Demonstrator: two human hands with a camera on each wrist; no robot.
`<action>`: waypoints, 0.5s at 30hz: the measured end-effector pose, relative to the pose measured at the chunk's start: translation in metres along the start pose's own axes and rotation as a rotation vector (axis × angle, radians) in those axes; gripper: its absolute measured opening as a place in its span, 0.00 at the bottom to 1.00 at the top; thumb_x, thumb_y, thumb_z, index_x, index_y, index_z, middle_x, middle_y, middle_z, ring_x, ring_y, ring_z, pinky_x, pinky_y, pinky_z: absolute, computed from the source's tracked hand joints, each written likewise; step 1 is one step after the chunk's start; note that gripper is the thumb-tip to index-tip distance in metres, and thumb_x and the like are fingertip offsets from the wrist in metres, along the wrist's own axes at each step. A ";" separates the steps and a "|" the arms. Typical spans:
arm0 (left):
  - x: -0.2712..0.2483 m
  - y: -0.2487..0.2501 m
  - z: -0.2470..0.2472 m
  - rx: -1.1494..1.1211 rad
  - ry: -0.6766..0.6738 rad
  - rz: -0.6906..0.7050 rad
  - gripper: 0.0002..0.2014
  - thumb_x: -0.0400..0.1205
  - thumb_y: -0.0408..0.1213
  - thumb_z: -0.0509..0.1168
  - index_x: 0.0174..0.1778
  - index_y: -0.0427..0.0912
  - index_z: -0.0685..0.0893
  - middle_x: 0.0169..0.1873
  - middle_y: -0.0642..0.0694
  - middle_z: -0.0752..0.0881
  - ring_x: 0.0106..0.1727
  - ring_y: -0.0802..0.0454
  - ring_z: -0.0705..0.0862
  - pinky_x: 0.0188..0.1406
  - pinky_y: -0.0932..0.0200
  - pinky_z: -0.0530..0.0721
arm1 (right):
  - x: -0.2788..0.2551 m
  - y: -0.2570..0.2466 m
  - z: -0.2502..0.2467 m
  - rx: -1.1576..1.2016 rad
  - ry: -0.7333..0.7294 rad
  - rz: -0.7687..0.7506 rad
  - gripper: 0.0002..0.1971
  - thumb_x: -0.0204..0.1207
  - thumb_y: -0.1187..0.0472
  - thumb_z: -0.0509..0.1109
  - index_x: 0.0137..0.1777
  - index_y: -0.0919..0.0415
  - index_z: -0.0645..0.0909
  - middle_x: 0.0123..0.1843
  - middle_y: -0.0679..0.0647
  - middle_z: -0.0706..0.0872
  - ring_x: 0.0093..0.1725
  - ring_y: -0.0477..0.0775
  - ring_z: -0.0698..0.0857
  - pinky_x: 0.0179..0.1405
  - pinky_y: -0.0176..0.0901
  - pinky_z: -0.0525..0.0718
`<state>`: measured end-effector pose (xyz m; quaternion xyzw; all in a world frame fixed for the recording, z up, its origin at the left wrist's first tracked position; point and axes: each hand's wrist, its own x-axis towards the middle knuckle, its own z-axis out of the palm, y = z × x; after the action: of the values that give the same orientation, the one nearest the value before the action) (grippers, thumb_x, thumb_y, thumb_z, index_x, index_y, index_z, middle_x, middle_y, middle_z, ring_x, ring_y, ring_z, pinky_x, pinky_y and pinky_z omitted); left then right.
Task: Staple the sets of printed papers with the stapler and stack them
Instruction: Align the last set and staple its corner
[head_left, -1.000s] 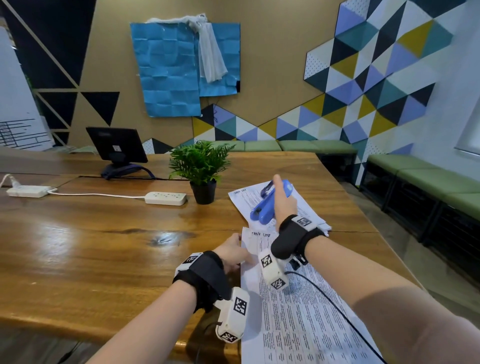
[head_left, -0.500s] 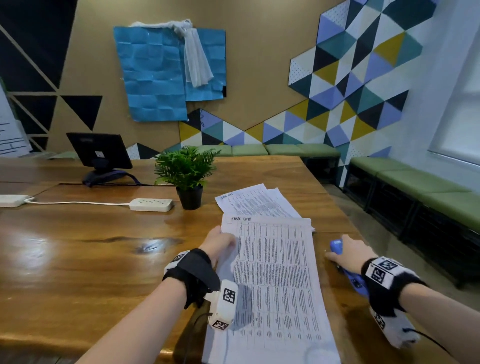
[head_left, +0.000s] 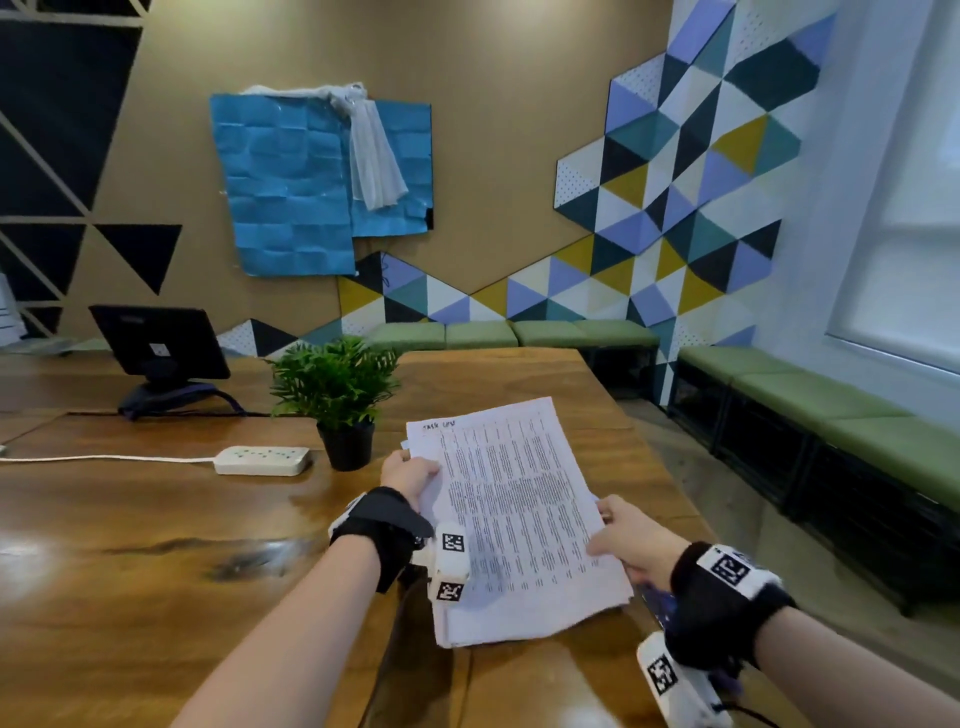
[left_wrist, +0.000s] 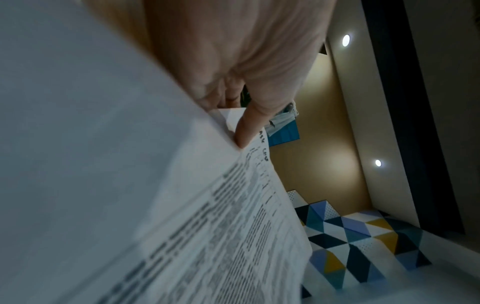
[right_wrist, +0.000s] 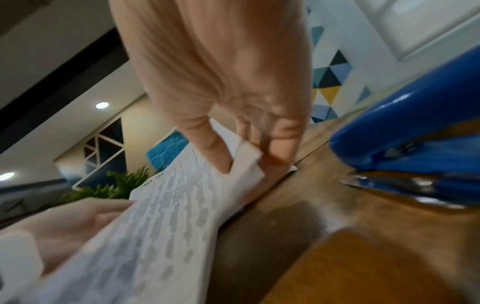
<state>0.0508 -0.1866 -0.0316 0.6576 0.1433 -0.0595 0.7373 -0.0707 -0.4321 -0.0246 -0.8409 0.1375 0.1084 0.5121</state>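
Note:
A set of printed papers (head_left: 519, 514) is lifted over the wooden table (head_left: 156, 545), held by both hands. My left hand (head_left: 410, 475) pinches the left edge near the top; its thumb (left_wrist: 249, 127) lies on the top sheet (left_wrist: 207, 226). My right hand (head_left: 623, 540) grips the right edge, with the thumb (right_wrist: 210, 148) on top of the papers (right_wrist: 161, 216) and fingers underneath. The blue stapler (right_wrist: 415, 127) lies on the table right of that hand, released; in the head view only a blue sliver (head_left: 662, 605) shows behind my right wrist.
A potted plant (head_left: 340, 395) and a white power strip (head_left: 262, 460) stand left of the papers. A black screen on a stand (head_left: 156, 348) is at the far left. The table's right edge runs close to my right arm, with green benches (head_left: 831, 410) beyond.
My right hand set the stapler down on the table to the right and took the papers' right edge. Both hands have raised the papers and shifted them to the right.

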 end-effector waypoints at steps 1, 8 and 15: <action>0.008 0.000 0.001 0.002 0.020 -0.003 0.16 0.81 0.24 0.65 0.64 0.33 0.73 0.69 0.33 0.78 0.66 0.36 0.80 0.69 0.42 0.77 | 0.015 -0.005 -0.002 0.044 0.058 -0.001 0.20 0.75 0.77 0.64 0.66 0.65 0.70 0.57 0.63 0.83 0.53 0.62 0.85 0.46 0.51 0.85; 0.040 -0.016 0.016 0.279 0.072 -0.120 0.33 0.83 0.36 0.65 0.80 0.29 0.60 0.78 0.36 0.67 0.77 0.36 0.69 0.70 0.46 0.74 | 0.099 -0.026 -0.009 -0.075 0.297 0.016 0.18 0.74 0.72 0.64 0.64 0.69 0.82 0.54 0.64 0.85 0.55 0.61 0.82 0.53 0.47 0.80; 0.068 -0.031 0.030 0.361 -0.103 -0.051 0.41 0.77 0.41 0.67 0.82 0.33 0.56 0.79 0.40 0.66 0.79 0.38 0.66 0.76 0.50 0.69 | 0.115 -0.012 0.008 -0.603 0.239 0.078 0.24 0.79 0.59 0.57 0.76 0.55 0.69 0.77 0.62 0.68 0.76 0.66 0.67 0.76 0.54 0.68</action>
<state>0.1113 -0.2129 -0.0781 0.7714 0.1091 -0.1364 0.6120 0.0410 -0.4337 -0.0555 -0.9555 0.1905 0.0642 0.2158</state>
